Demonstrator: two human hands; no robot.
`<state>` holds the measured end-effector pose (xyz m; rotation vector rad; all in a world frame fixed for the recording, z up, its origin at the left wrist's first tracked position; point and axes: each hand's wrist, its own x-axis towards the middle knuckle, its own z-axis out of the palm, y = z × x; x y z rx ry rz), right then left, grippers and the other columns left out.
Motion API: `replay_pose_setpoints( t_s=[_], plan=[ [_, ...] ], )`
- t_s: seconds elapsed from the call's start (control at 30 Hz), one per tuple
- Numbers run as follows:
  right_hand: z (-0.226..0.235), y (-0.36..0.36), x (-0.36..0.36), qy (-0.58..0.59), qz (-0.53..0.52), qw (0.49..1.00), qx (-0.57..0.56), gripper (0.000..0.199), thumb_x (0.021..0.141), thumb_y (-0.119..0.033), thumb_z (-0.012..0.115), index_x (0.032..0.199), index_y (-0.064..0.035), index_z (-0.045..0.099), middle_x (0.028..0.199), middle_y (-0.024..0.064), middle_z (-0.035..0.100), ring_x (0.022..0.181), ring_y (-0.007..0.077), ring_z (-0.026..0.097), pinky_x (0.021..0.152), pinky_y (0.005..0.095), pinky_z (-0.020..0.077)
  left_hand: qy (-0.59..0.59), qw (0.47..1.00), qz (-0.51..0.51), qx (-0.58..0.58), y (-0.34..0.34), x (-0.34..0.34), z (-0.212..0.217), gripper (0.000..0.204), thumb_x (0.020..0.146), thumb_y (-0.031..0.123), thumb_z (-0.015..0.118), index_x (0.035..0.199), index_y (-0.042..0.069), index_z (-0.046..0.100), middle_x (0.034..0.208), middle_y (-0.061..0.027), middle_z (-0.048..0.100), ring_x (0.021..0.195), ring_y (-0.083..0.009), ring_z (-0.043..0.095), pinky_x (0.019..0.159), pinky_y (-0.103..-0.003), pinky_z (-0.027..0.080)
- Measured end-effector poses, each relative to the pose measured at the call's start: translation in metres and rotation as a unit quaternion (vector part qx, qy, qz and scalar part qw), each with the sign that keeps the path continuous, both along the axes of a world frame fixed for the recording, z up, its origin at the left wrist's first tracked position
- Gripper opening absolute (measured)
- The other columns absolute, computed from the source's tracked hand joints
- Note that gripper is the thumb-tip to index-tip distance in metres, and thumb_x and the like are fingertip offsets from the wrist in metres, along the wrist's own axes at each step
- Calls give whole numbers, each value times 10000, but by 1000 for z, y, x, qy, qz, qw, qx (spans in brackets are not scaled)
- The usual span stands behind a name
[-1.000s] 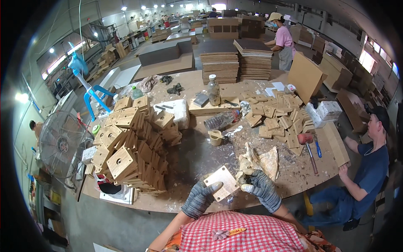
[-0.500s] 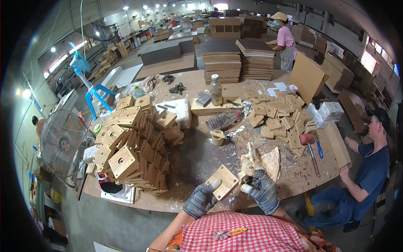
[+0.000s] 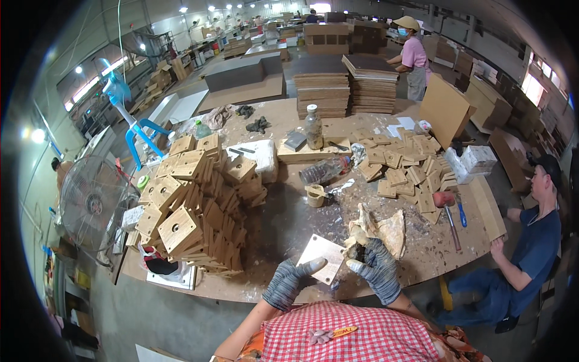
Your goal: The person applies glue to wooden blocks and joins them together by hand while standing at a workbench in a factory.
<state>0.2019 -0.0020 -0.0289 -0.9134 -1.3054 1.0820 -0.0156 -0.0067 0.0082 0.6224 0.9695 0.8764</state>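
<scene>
Both gloved: left hand point(image 3: 291, 280) pinching the near edge of a square wooden panel point(image 3: 322, 258), right hand point(image 3: 377, 269) clasped on its far side, just above the table point(image 3: 283, 211). Crumpled rag point(image 3: 381, 228) right behind; stack of blocks point(image 3: 193, 211) to the left. Panel tilted flatter than a second ago

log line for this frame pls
left hand: holds square wooden panel | right hand: on panel's right edge, beside crumpled rag | worktable
</scene>
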Motion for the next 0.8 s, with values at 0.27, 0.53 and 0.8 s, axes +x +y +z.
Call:
replay_pose_setpoints(
  t_s=[0.27,0.53,0.8],
  plan=[
    [37,-3,-3,-161,-21,983,81,397,715,-129,767,1073,-19,637,1057,91,632,933,210,604,847,321,494,29,998,44,33,-2,5,-12,393,803,274,741,1061,-6,643,939,-79,680,820,-130,646,711,-260,528],
    [23,-9,-9,-339,39,918,199,359,718,-165,748,1048,-44,676,979,73,644,935,241,596,854,350,485,-48,996,71,-19,3,6,-31,499,871,252,666,1244,-27,489,1079,-126,622,946,-211,636,788,-325,567],
    [28,-15,-3,-295,-33,943,150,350,718,-156,771,1025,-42,650,998,92,580,951,251,573,850,352,478,-154,983,67,-80,5,4,-29,461,889,314,642,1170,-28,514,950,-147,645,777,-197,652,598,-264,563]
  ],
)
